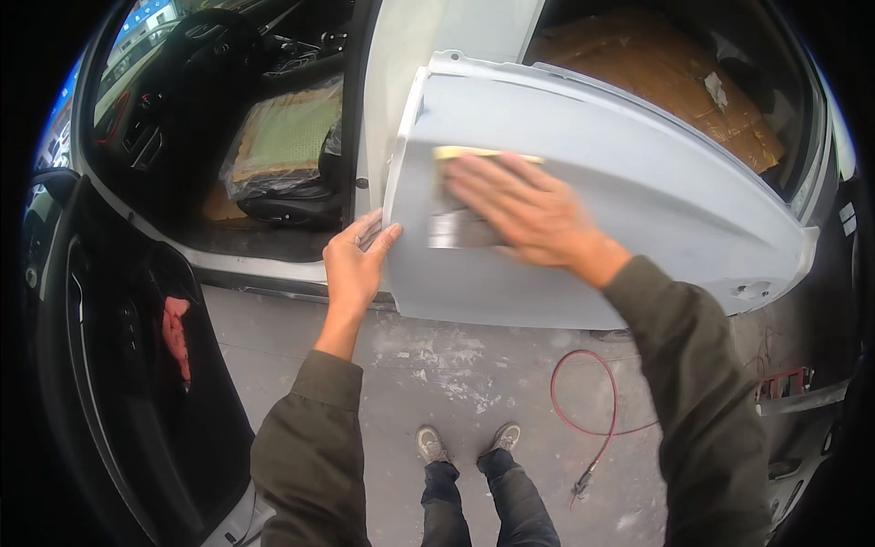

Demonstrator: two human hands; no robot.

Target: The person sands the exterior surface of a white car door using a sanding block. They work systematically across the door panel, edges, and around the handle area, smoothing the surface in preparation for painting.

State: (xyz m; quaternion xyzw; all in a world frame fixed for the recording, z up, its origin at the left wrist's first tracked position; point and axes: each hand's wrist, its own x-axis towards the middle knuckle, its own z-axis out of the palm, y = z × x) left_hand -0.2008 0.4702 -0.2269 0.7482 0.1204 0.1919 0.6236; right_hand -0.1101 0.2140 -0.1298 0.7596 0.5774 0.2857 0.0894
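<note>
A grey-primed car door [547, 283] with a white rim stands in front of me, attached to a white car. My left hand [354, 260] grips the door's left edge, thumb on the grey outer face and fingers going behind the rim. On the upper left part of that face lies my right hand [519, 205], fingers stretched and slightly blurred. It presses a sheet of sandpaper [447, 231] flat against the panel; a yellow edge shows above the fingers and a dull grey part below. The palm hides the rest of the sheet.
An open black-lined front door [137, 365] with a pink cloth [175, 333] stands at left. Inside the car is a plastic-covered seat [287, 141]; brown paper [656, 77] shows behind the door. A red hose [583, 428] loops across the floor. A metal frame [807, 398] is at right.
</note>
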